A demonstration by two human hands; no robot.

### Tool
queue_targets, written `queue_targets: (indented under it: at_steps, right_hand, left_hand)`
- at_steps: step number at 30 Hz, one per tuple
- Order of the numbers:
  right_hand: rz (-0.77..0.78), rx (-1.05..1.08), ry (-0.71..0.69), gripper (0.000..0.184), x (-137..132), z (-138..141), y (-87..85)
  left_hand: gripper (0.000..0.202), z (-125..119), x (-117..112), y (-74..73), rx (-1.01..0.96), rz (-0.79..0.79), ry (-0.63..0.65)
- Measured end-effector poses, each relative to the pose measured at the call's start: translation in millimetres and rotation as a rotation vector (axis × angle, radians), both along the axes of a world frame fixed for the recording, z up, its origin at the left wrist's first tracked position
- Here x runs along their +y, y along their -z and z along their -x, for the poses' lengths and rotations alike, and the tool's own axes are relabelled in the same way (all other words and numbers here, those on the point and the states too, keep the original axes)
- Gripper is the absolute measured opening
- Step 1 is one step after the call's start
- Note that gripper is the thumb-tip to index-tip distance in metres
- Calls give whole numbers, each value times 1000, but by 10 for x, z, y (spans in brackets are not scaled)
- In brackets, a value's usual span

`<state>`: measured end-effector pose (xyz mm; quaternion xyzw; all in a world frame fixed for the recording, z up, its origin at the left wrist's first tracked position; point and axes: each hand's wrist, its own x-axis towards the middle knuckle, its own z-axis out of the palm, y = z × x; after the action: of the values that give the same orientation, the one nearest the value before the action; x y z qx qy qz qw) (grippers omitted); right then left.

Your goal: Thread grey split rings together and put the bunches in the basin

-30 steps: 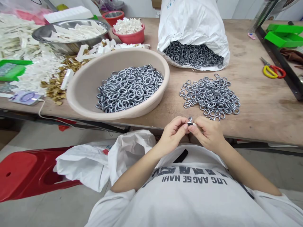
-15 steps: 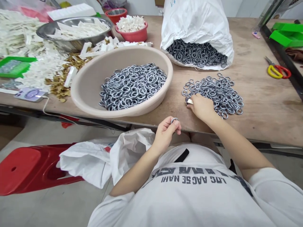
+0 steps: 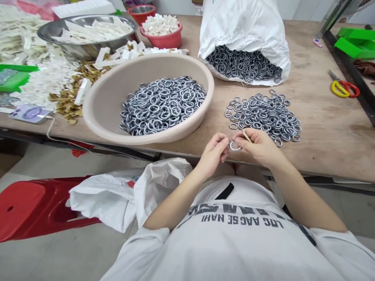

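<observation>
Left hand [image 3: 215, 151] and right hand [image 3: 261, 147] are hovering together over the near table [image 3: 322, 128] edge, both grips pinching one metal ring [image 3: 235, 146] just short of the loose ring pile [image 3: 263, 115], the right also holding a thin pale stick [image 3: 247, 136], its lower end hidden among fingers.

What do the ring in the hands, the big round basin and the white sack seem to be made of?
The ring looks like metal, grey with a bright sheen, perhaps plated steel. The basin looks like beige plastic: smooth, matte, one moulded piece. The sack seems woven plastic, white and crinkled; the weave is too fine to confirm.
</observation>
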<state>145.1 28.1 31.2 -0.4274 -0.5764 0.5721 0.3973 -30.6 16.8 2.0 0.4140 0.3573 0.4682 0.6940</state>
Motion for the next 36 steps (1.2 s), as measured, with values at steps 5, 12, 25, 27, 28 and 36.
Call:
queue_targets:
  at_steps: [5, 12, 25, 27, 28, 36]
  right_hand:
    - [58, 122, 30, 29, -64, 111, 61]
    - [-179, 14, 156, 29, -176, 168, 169]
    - [-687, -676, 146, 32, -425, 73, 105]
    - [-705, -698, 146, 34, -423, 70, 112]
    - [-710, -706, 141, 35, -412, 61, 116]
    - [-435, -1021, 274, 39, 131, -46, 153]
  left_hand:
    - [40, -134, -67, -12, 38, -54, 44]
    - [43, -245, -161, -80, -78, 131, -56]
    - [48, -325, -203, -169, -144, 260, -164]
    - [49, -342, -213, -168, -146, 264, -169]
    - [49, -347, -221, -168, -150, 267, -172]
    - [44, -259, -277, -123, -174, 166, -66]
